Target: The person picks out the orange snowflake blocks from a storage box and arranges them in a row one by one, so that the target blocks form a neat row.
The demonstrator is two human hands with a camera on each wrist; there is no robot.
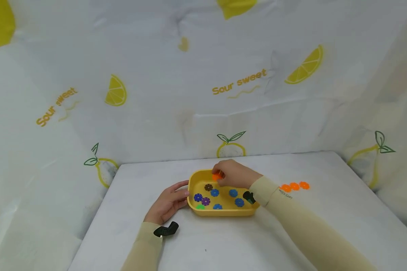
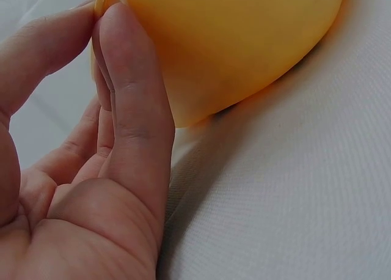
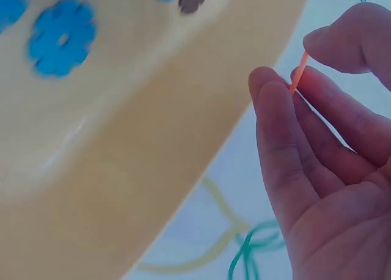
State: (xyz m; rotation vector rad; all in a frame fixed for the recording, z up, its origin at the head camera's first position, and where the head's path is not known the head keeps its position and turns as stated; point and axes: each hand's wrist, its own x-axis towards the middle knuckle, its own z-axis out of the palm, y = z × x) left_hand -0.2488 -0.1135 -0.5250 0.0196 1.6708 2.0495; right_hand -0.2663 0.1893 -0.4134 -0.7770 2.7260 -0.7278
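A shallow yellow tray (image 1: 220, 212) stands on the white-covered table. At its left end my left hand (image 1: 169, 201) grips the rim, and in the left wrist view the thumb (image 2: 131, 78) lies against the tray wall (image 2: 244, 54). Over the tray's far side, my right hand (image 1: 235, 174) pinches an orange flower-shaped disc (image 1: 217, 176). The right wrist view shows this disc (image 3: 299, 72) edge-on between thumb and fingers. Inside the tray lie several flower discs: blue ones (image 1: 239, 202), a brown one (image 1: 208, 187), a purple one (image 1: 205, 201) and a green one (image 1: 200, 206).
To the right of the tray, 3 orange flower discs (image 1: 294, 186) lie in a row on the table, partly beside my right sleeve (image 1: 291, 210). A white cloth (image 1: 162, 124) printed with lemons hangs behind the table and at its sides.
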